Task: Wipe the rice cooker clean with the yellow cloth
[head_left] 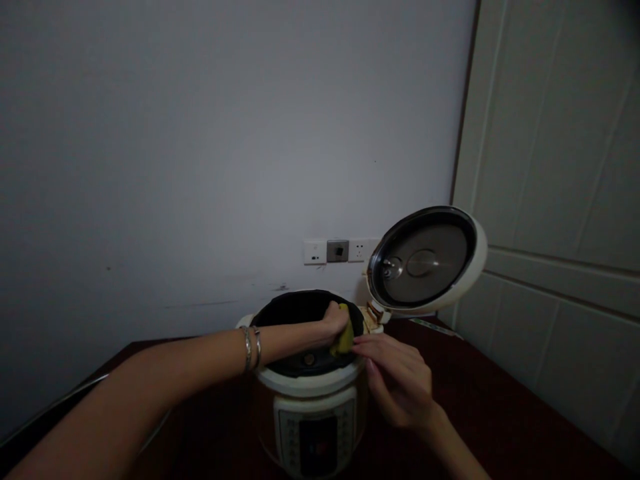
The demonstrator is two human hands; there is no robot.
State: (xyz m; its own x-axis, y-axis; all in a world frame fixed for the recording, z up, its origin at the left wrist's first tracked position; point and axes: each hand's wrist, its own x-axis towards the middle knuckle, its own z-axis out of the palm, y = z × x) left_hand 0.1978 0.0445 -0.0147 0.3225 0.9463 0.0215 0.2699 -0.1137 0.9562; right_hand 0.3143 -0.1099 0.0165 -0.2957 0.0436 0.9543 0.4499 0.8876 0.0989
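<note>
A white, round electric rice cooker (315,427) with a button panel on its front stands on the dark reddish-brown counter (500,413). Its hinged white lid (425,260), lined with silver metal, is tipped up to the right. The left hand (334,320), with two thin silver bangles (251,348) at the wrist, reaches over the black inner pot (300,310). Its fingers are clenched on a small yellow cloth (344,340) pressed against the pot's right rim. The right hand (400,380) sits just beside it with fingers stretched toward the cloth. The dim light hides whether they pinch it. A white wall socket strip (340,251) is mounted behind.
</note>
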